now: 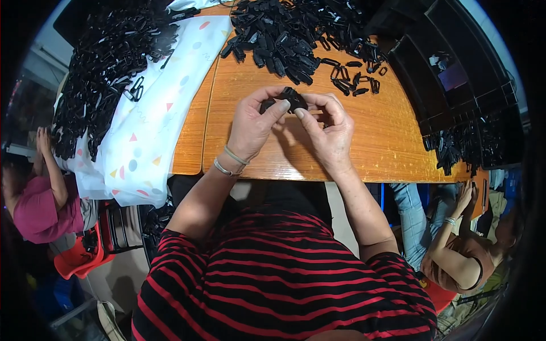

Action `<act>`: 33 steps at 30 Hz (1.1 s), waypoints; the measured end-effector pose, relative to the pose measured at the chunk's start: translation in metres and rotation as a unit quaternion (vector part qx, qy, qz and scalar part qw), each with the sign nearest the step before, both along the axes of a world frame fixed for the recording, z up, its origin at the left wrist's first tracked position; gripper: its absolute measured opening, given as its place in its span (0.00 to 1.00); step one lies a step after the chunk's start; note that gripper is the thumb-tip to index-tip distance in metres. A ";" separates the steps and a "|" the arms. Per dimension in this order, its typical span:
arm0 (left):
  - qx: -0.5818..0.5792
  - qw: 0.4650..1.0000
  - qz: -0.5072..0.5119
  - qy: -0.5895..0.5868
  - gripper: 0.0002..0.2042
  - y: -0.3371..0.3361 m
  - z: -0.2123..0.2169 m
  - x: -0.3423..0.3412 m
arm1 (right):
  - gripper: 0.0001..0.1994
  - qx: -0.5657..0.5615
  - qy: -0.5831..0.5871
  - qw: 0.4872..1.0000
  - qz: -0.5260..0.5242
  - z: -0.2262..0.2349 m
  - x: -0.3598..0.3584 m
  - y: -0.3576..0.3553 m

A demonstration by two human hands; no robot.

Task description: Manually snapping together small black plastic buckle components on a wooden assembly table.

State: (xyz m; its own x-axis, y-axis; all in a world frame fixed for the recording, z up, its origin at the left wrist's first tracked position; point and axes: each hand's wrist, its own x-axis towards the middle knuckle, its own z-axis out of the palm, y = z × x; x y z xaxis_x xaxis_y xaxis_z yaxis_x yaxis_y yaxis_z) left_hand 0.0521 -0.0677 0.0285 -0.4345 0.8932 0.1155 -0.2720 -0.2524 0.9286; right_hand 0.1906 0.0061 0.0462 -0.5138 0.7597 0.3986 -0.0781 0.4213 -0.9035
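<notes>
Above the wooden table, my left hand [254, 124] and my right hand [331, 135] meet, both closed on a small black plastic piece [293, 99]. The thumbs press on it from the near side, and fingers curl behind it. My hands cover part of the piece, so its exact kind and whether it is two parts cannot be made out. Beyond my hands lies a large heap of black plastic pieces [278, 42]. Several loose oblong black frames [341, 73] are scattered at the heap's right edge.
A patterned white sheet [151, 122] with another black heap [108, 74] covers the left side. On the right stand a black box [424, 85] and more black pieces [449, 150]. One person [42, 210] sits at left, another [463, 258] at right. The wooden table [375, 148] ends near my waist.
</notes>
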 end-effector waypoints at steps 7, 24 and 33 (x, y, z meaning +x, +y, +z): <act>-0.002 0.997 0.024 0.079 0.11 -0.006 0.003 -0.001 | 0.11 0.075 -0.006 0.997 -0.007 0.001 -0.004 -0.001; 0.011 0.996 -0.026 0.080 0.10 -0.026 0.006 0.010 | 0.26 0.142 -0.067 0.988 -0.012 -0.030 -0.003 -0.017; 0.047 0.996 -0.075 -0.005 0.12 -0.057 0.010 -0.006 | 0.27 0.101 -0.076 0.983 0.132 -0.023 -0.018 -0.052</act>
State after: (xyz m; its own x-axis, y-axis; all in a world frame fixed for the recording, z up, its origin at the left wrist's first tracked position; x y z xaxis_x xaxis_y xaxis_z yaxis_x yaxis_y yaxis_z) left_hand 0.0461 -0.1247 0.0382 -0.2986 0.9337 0.1975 -0.3223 -0.2934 0.9000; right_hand 0.1722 -0.0459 0.0233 -0.7481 0.5050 0.4306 -0.0791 0.5763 -0.8134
